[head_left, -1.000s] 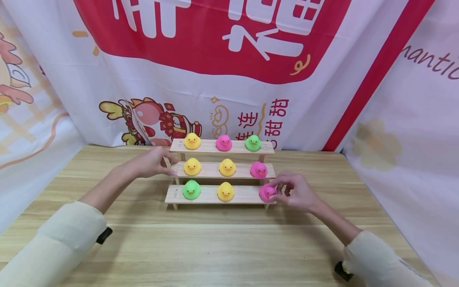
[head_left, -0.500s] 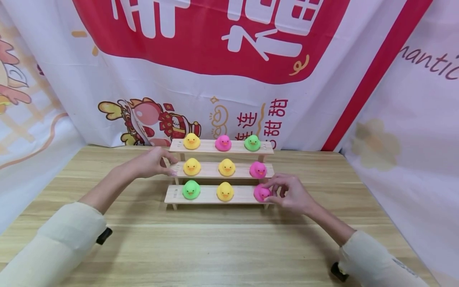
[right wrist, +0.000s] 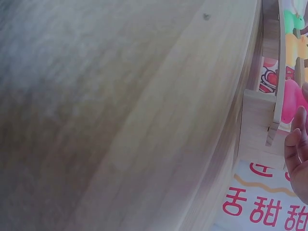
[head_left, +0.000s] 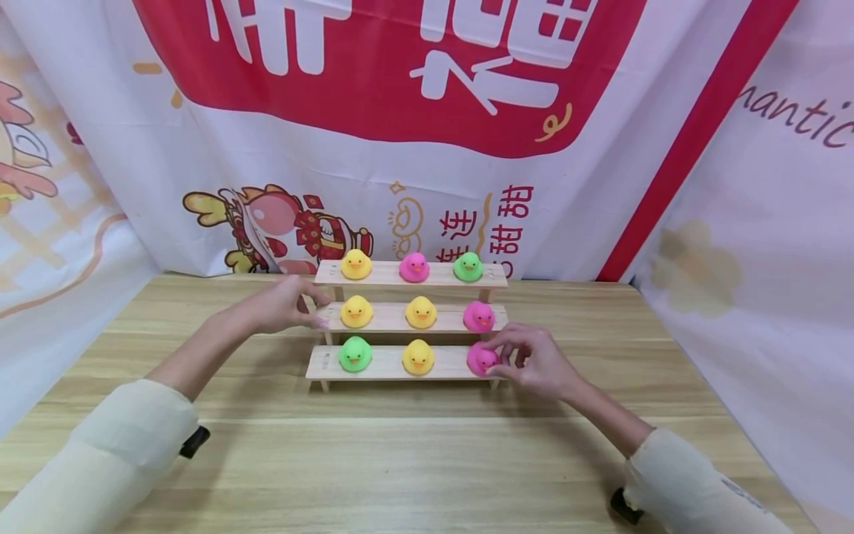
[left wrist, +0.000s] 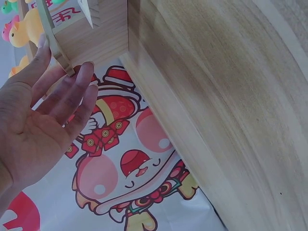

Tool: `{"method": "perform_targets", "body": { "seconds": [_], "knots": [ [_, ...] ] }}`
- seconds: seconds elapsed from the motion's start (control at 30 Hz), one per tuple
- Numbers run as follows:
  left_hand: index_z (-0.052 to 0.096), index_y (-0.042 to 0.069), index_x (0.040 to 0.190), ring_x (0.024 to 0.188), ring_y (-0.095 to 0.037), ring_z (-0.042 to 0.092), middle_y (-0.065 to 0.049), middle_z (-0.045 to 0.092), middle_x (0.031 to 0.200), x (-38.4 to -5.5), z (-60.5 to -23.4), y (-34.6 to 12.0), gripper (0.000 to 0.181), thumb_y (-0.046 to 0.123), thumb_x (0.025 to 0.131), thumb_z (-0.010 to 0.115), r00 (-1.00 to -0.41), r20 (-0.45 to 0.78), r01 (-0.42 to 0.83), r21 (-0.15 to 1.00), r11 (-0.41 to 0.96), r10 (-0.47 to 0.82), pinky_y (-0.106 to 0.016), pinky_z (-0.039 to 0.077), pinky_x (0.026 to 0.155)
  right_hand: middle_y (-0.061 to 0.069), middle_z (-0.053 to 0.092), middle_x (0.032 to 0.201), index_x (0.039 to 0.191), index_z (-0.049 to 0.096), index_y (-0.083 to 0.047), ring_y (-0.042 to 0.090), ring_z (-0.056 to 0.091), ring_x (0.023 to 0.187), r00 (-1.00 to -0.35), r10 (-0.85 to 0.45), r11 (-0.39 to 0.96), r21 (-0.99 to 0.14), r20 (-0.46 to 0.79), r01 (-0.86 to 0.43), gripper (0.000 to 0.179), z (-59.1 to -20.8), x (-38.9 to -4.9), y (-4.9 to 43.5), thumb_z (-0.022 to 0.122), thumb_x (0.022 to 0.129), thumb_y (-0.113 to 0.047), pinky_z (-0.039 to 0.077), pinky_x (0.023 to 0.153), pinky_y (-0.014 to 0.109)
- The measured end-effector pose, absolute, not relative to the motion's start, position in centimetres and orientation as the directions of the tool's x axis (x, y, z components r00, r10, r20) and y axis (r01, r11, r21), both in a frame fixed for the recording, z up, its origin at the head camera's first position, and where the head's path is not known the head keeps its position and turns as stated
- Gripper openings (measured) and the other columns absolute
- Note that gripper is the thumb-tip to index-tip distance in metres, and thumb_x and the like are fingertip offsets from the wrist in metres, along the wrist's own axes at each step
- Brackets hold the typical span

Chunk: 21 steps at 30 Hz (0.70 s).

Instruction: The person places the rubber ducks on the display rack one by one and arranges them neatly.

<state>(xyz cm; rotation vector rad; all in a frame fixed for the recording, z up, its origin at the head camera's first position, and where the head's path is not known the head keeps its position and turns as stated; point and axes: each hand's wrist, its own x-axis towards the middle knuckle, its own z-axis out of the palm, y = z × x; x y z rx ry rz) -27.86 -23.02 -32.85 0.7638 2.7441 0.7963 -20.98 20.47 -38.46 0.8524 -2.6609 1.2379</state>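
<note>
A three-tier wooden display stand (head_left: 385, 363) bears rows of small rubber ducks. My left hand (head_left: 287, 304) pinches the left end of its middle shelf; in the left wrist view the thumb and fingers (left wrist: 72, 98) lie on either side of the board. At the right end of the bottom shelf my right hand (head_left: 537, 361) holds a pink rubber duck (head_left: 477, 358) between thumb and forefinger. Sharing that shelf are a green duck (head_left: 355, 354) and a yellow duck (head_left: 418, 357). Only part of the right hand shows in the right wrist view, beside the pink duck (right wrist: 290, 102).
On the middle shelf sit two yellow ducks and a pink duck (head_left: 479, 317). The top shelf carries a yellow, a pink and a green duck (head_left: 468, 267). Behind the wooden table (head_left: 373, 460) hangs a printed cloth (head_left: 373, 163), with more cloth at both sides.
My right hand has shifted left with the pink duck, bringing it from the bottom shelf's very end slightly inward. The left hand has stayed at the middle shelf.
</note>
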Motion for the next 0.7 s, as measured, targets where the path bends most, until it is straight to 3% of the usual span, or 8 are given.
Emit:
{"method": "perform_targets", "body": {
  "seconds": [0.5, 0.7],
  "knots": [
    [0.073, -0.006, 0.120, 0.083, -0.020, 0.070, -0.024, 0.071, 0.121, -28.29, -33.37, -23.37, 0.039, 0.015, 0.089, 0.084, -0.861, -0.023, 0.413, 0.552, 0.725, 0.508, -0.037, 0.061, 0.076, 0.000, 0.074, 0.101, 0.107, 0.081, -0.012, 0.015, 0.063, 0.072, -0.834, -0.450, 0.511, -0.675, 0.318, -0.533, 0.028, -38.42, -21.22, 20.45, 0.090, 0.081, -0.008, 0.055, 0.059, 0.027],
    [0.071, -0.008, 0.123, 0.089, -0.023, 0.071, -0.027, 0.068, 0.126, -28.06, -33.67, -23.65, 0.043, 0.017, 0.090, 0.083, -0.868, -0.012, 0.403, 0.566, 0.719, 0.496, -0.037, 0.061, 0.078, 0.004, 0.074, 0.108, 0.116, 0.078, -0.010, 0.012, 0.064, 0.075, -0.833, -0.462, 0.516, -0.672, 0.304, -0.531, 0.035, -38.13, -21.20, 20.47, 0.089, 0.082, -0.009, 0.056, 0.061, 0.028]
  ]
}}
